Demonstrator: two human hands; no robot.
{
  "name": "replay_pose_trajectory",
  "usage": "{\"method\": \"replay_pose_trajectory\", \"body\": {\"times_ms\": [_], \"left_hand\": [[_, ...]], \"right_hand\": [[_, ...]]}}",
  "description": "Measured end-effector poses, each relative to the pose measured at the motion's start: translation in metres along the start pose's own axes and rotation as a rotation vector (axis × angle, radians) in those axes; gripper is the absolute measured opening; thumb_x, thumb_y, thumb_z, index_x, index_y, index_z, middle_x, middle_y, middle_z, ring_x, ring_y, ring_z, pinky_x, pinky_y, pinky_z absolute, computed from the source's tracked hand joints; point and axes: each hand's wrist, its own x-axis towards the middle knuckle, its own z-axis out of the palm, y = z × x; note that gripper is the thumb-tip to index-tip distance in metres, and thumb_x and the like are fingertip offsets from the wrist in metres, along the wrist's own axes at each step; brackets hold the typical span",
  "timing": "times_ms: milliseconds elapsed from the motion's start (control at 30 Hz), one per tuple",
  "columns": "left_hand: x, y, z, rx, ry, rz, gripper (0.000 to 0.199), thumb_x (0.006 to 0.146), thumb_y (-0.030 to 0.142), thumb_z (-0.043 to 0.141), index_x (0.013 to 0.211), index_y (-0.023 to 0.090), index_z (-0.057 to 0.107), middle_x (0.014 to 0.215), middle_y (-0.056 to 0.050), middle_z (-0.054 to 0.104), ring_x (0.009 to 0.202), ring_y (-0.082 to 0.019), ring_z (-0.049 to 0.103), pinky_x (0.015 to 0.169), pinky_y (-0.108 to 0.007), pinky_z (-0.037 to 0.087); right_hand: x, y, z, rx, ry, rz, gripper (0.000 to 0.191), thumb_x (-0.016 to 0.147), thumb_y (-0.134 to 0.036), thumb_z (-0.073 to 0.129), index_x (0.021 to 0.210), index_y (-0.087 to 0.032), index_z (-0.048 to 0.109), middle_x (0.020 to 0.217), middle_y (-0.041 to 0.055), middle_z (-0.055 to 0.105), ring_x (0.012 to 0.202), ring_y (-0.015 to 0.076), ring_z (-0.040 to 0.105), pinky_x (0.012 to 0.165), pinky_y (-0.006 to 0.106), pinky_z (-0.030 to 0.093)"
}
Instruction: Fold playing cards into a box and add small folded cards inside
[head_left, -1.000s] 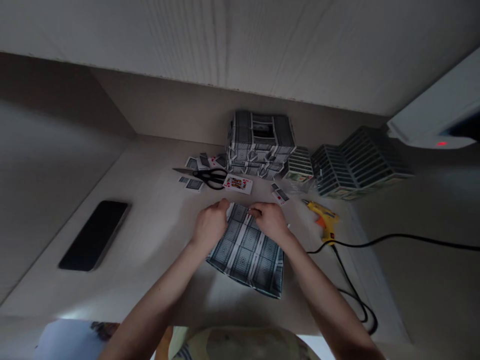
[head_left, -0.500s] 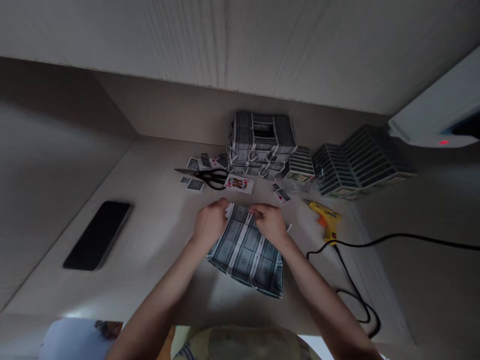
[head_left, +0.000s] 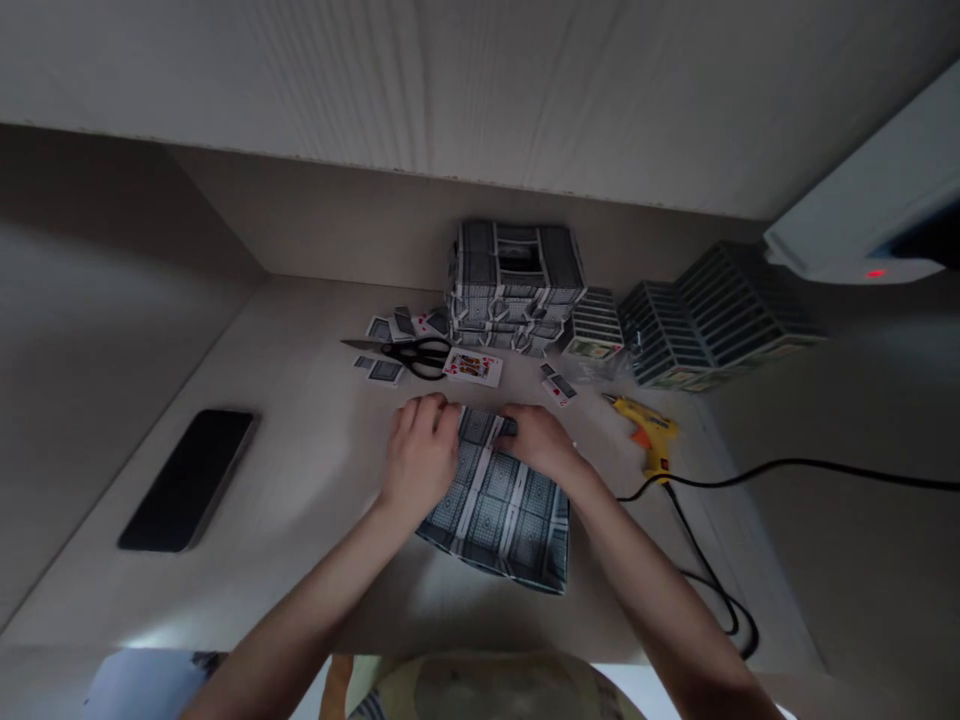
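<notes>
A panel of joined playing cards (head_left: 491, 505), backs facing up with white strips between the rows, lies at a slant on the desk in front of me. My left hand (head_left: 422, 450) grips its far left corner, fingers curled over the edge. On the far edge, my right hand (head_left: 538, 438) pinches the panel with bent fingers near a white strip. Both hands hide parts of that far edge. Just beyond them sits a small stack of face-up cards (head_left: 472, 367), a king on top, beside black-handled scissors (head_left: 420, 352).
A box built of cards (head_left: 517, 285) stands at the back. Card stacks (head_left: 675, 330) fill the back right. A yellow glue gun (head_left: 649, 430) with a black cord lies right. Cut card pieces (head_left: 557, 384) are nearby. A phone (head_left: 187, 480) rests left; a shelf (head_left: 480, 95) overhangs.
My left hand has turned so its back and fingers cover more of the panel's left corner. My right fingers have shifted slightly along the far edge. The view has moved a little.
</notes>
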Motion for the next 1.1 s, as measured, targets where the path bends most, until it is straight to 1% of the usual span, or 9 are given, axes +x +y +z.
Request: {"method": "replay_pose_trajectory", "body": {"times_ms": [33,100,167,200,300,400,567,900,1100], "left_hand": [[-0.002,0.004,-0.002,0.003,-0.063,0.074,0.023,0.084,0.015,0.04,0.097,0.016,0.059,0.104,-0.012,0.056,0.098,-0.025,0.051,0.085,-0.041,0.042],[-0.008,0.012,-0.003,-0.024,-0.256,0.226,0.021,0.083,0.013,0.041,0.09,0.016,0.06,0.096,-0.01,0.057,0.091,-0.023,0.053,0.081,-0.039,0.044],[-0.014,0.02,0.002,-0.042,-0.404,0.305,0.02,0.083,0.013,0.041,0.089,0.014,0.06,0.095,-0.01,0.058,0.088,-0.022,0.054,0.078,-0.037,0.046],[-0.017,0.023,0.006,-0.041,-0.433,0.318,0.02,0.083,0.013,0.042,0.093,0.013,0.06,0.098,-0.011,0.058,0.09,-0.022,0.054,0.08,-0.036,0.046],[-0.024,0.03,0.017,-0.044,-0.432,0.297,0.027,0.083,0.021,0.049,0.106,0.011,0.057,0.109,-0.013,0.056,0.103,-0.025,0.05,0.089,-0.037,0.043],[-0.026,0.031,0.021,-0.068,-0.403,0.273,0.037,0.08,0.031,0.055,0.111,0.011,0.055,0.117,-0.013,0.053,0.111,-0.026,0.046,0.094,-0.039,0.039],[-0.02,0.03,0.019,-0.102,-0.432,0.234,0.046,0.074,0.039,0.061,0.112,0.014,0.054,0.113,-0.012,0.055,0.105,-0.026,0.047,0.089,-0.039,0.042],[-0.014,0.033,0.019,-0.085,-0.444,0.215,0.064,0.068,0.041,0.067,0.12,0.008,0.049,0.117,-0.013,0.053,0.106,-0.027,0.045,0.093,-0.038,0.041],[-0.019,0.032,0.021,-0.093,-0.421,0.228,0.06,0.069,0.042,0.066,0.117,0.01,0.052,0.115,-0.013,0.053,0.105,-0.028,0.045,0.093,-0.038,0.04]], "right_hand": [[0.001,-0.001,0.001,-0.016,-0.002,0.001,0.029,0.074,-0.028,0.061,0.101,-0.02,0.064,0.097,0.0077,0.069,0.095,0.0222,0.062,0.075,0.027,0.044],[0.002,-0.002,0.002,-0.023,0.008,-0.007,0.028,0.075,-0.027,0.059,0.102,-0.021,0.064,0.098,0.0074,0.069,0.095,0.0217,0.062,0.076,0.027,0.043],[0.004,-0.003,0.003,-0.015,0.021,-0.019,0.027,0.078,-0.027,0.056,0.103,-0.021,0.064,0.099,0.0073,0.069,0.096,0.0214,0.061,0.077,0.027,0.042],[0.005,-0.003,0.003,-0.009,0.027,-0.023,0.026,0.079,-0.027,0.055,0.103,-0.021,0.064,0.1,0.0073,0.069,0.097,0.0213,0.061,0.077,0.027,0.042],[0.005,-0.004,0.003,0.012,0.033,-0.043,0.024,0.083,-0.028,0.05,0.101,-0.022,0.065,0.1,0.0067,0.069,0.095,0.0197,0.061,0.077,0.026,0.041],[0.004,-0.004,0.002,0.015,0.036,-0.073,0.023,0.085,-0.028,0.048,0.096,-0.023,0.067,0.098,0.0055,0.069,0.093,0.0177,0.062,0.075,0.025,0.04],[0.005,-0.004,-0.001,-0.03,0.034,-0.107,0.025,0.086,-0.027,0.045,0.089,-0.022,0.069,0.091,0.0051,0.071,0.088,0.0172,0.063,0.07,0.025,0.039],[0.01,-0.006,0.0,-0.103,0.056,-0.11,0.027,0.085,-0.031,0.044,0.087,-0.023,0.07,0.089,0.0053,0.071,0.086,0.0179,0.063,0.069,0.026,0.039],[0.011,-0.006,-0.002,-0.056,0.059,-0.131,0.024,0.083,-0.027,0.046,0.089,-0.022,0.069,0.09,0.0055,0.071,0.087,0.0192,0.063,0.071,0.026,0.041]]}}
